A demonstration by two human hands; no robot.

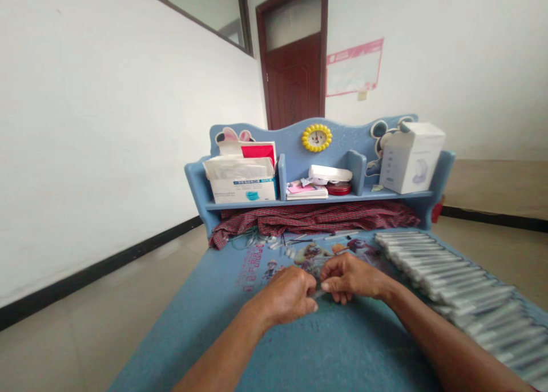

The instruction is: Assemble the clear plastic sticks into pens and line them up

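My left hand (287, 294) is closed over the middle of the blue desk (205, 318), thumb pressed to the curled fingers. Just beside it, my right hand (349, 277) pinches with thumb and forefinger. The fingertips almost meet, and a small, thin, clear piece seems to lie between them; it is too blurred to name. Beyond the hands lie several slender white and black parts (295, 241). To the right of my right forearm, many silvery-white, pen-like tubes (445, 272) lie side by side in a long row.
At the desk's back stands a blue shelf (244, 205) with a mask box (244, 189), papers (306, 192), a red round tin (338, 189) and a white carton (411, 159). A checked cloth (325, 217) is bunched beneath it. Greenish threads (254, 238) lie at the left.
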